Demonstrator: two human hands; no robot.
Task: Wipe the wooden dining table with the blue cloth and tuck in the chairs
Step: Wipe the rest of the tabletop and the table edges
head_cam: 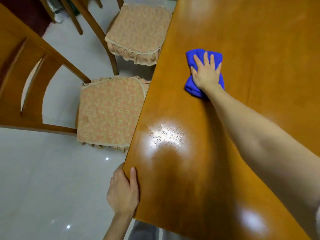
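Observation:
The wooden dining table (251, 40) fills the right side of the view, glossy with light glare. A folded blue cloth (190, 85) lies on its top, and my right hand (207, 72) presses flat on it, fingers spread. My left hand (123, 191) grips the table's near left corner, thumb on top and fingers under the edge. Two wooden chairs stand left of the table: the nearer chair (107, 113) has its cushioned seat partly under the table edge, and the farther chair (138, 30) sits just beside the edge.
Pale glossy floor tiles (43, 179) spread to the left and below. The nearer chair's curved backrest (22, 80) reaches toward the left edge. More chair legs (76, 16) stand at the top left.

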